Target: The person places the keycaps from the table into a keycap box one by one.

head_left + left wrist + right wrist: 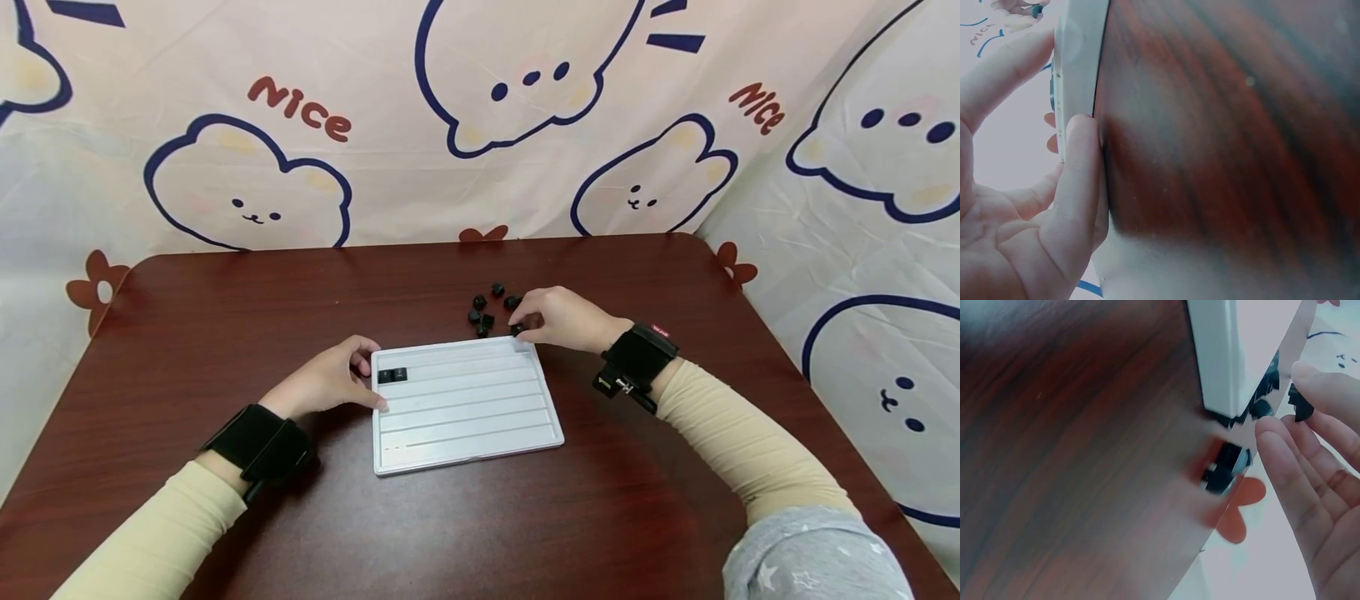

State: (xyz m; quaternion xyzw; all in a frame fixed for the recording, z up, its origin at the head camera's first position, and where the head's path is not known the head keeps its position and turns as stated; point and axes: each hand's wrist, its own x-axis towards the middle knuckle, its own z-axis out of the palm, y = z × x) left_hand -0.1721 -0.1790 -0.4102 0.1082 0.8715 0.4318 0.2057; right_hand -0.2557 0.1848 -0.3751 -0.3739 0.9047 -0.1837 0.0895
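A white grooved tray (pixel 465 417) lies on the table, with two black keycaps (pixel 392 375) side by side near its left end. My left hand (pixel 330 383) grips the tray's left edge, thumb over the rim and fingers along the side. The left wrist view shows fingertips (pixel 1082 134) against the tray's side wall (pixel 1079 69). Over the tray's far right corner, my right hand (pixel 562 318) pinches another black keycap (pixel 517 330). In the right wrist view that keycap (pixel 1300 403) sits between thumb and fingers.
Several loose black keycaps (pixel 480 315) lie scattered on the brown table (pixel 637 500), just behind the tray and left of my right hand. A patterned cloth (pixel 405 183) hangs beyond the table's far edge.
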